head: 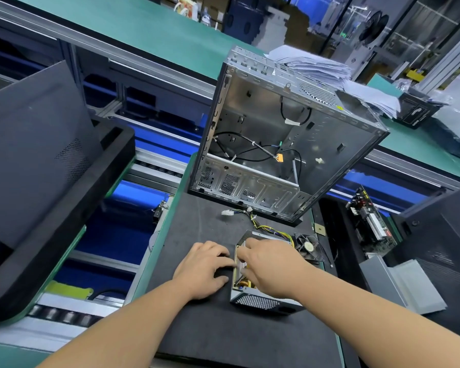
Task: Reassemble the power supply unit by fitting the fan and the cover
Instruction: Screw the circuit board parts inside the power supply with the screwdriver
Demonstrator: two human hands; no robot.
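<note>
An empty silver steel computer case [284, 139] is stood behind the open grey metal power supply unit [260, 296], clearing the black-matted desk [197, 221]. The unit's left wall is steadied by the relaxed left hand [205, 269]; whether anything is pinched by the right hand [271, 264] inside cannot be told. The square black fan [308, 247] is parked just right of the unit, unfitted.

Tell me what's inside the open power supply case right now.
In the power supply case, only a copper-coloured coil and a metal plate show. The right hand reaches in and covers the rest. The fan lies outside, on the mat.
</note>
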